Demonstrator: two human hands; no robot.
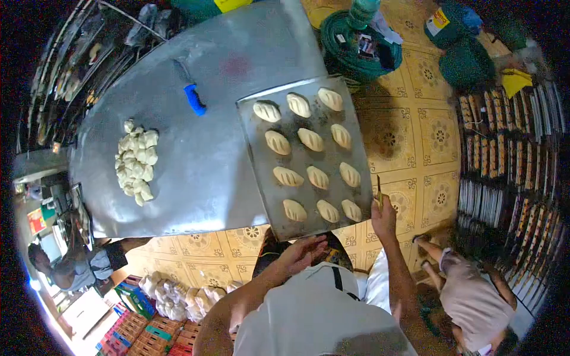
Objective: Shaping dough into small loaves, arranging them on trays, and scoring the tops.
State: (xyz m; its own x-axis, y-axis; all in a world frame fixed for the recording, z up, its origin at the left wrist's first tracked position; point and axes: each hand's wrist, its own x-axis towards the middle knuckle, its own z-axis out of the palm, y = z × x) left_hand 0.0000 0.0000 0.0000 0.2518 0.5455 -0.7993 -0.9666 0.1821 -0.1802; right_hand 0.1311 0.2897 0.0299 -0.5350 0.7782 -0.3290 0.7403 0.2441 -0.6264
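Note:
A dark metal baking tray (300,159) lies before me, carrying several oval pieces of pale dough with slashes across their tops, such as the dough piece (310,139). Its left part is over the metal table (202,172), and its right part reaches past the table's edge. At the tray's lower right corner, my right hand (384,218) is closed around a thin, narrow blade (379,185) that points away from me. My left hand (301,254) is just below the tray's near edge, fingers stretched out and holding nothing; whether it touches the tray I cannot tell.
On the table lie a heap of dough lumps (136,163) and a blue-handled knife (195,99). A green round container (361,50) stands beyond the tray. Racks of filled trays (493,148) line the right. One person (472,291) is at lower right, another (89,267) at left. Crates (139,332) stand lower left.

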